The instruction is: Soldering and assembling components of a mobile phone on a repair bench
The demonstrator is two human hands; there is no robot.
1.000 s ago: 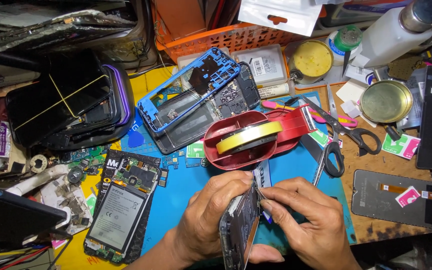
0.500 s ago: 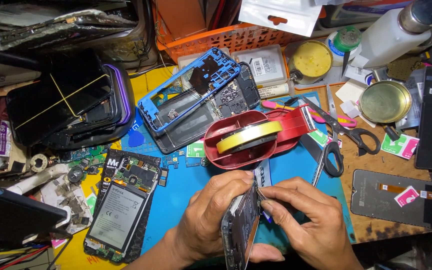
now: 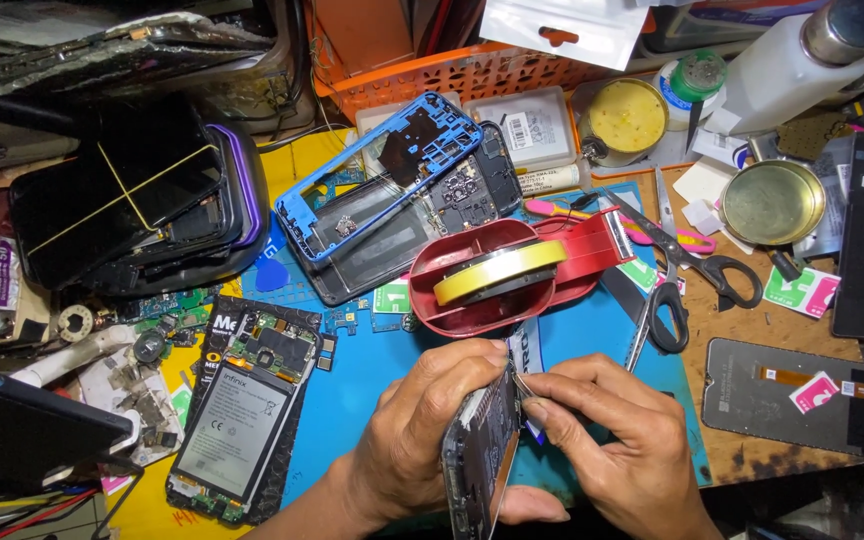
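Just below the red tape dispenser [image 3: 512,270], the left hand [image 3: 422,430] grasps an opened phone [image 3: 480,455] held on edge, while the right hand [image 3: 607,440], touching its upper edge, pinches a small silvery part [image 3: 524,385] between thumb and forefinger.

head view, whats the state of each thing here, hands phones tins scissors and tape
left hand: gripping the held phone on edge
right hand: fingertips pinched at that phone's top edge
held phone: upright on edge, back off
opened phone: lying flat, back off, battery exposed
blue frame: detached, lying on a dark housing
scissors: open
tape dispenser: loaded with a yellow roll
round tin: open
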